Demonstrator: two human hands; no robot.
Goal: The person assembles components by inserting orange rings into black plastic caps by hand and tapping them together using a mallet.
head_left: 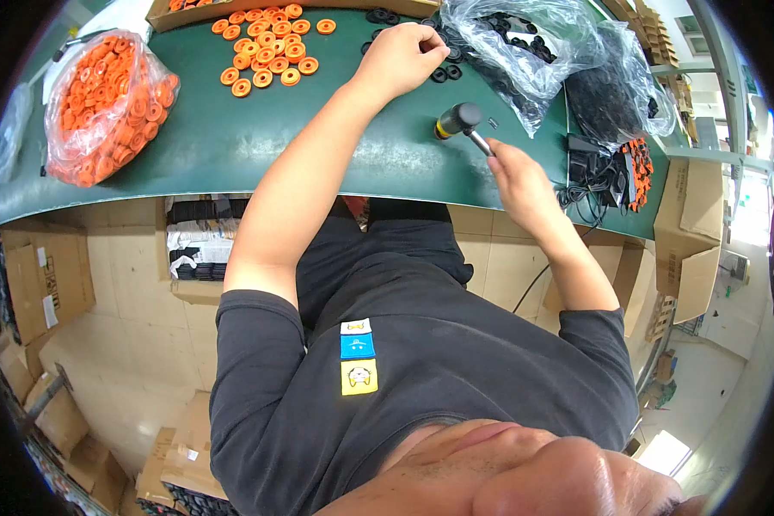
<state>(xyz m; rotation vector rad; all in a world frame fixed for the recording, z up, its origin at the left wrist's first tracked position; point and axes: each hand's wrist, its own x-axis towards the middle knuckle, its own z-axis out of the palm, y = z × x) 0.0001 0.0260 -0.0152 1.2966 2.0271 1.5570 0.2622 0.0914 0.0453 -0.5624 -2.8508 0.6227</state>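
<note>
My left hand (404, 56) reaches across the green table (232, 146), its fingers curled and pinched on a small black ring (445, 55) at the edge of a scatter of loose black rings (445, 74). My right hand (518, 176) grips the metal handle of a small mallet (460, 119), whose black head with a yellow band rests on the table just beyond the hand. The two hands are about a hand's width apart.
A clear bag of orange rings (103, 103) lies at the left, with loose orange rings (267, 47) beside a cardboard box (181, 13). Clear bags of black parts (525, 52) and orange and black pieces (636, 168) fill the right. Cardboard boxes (688, 224) stand below.
</note>
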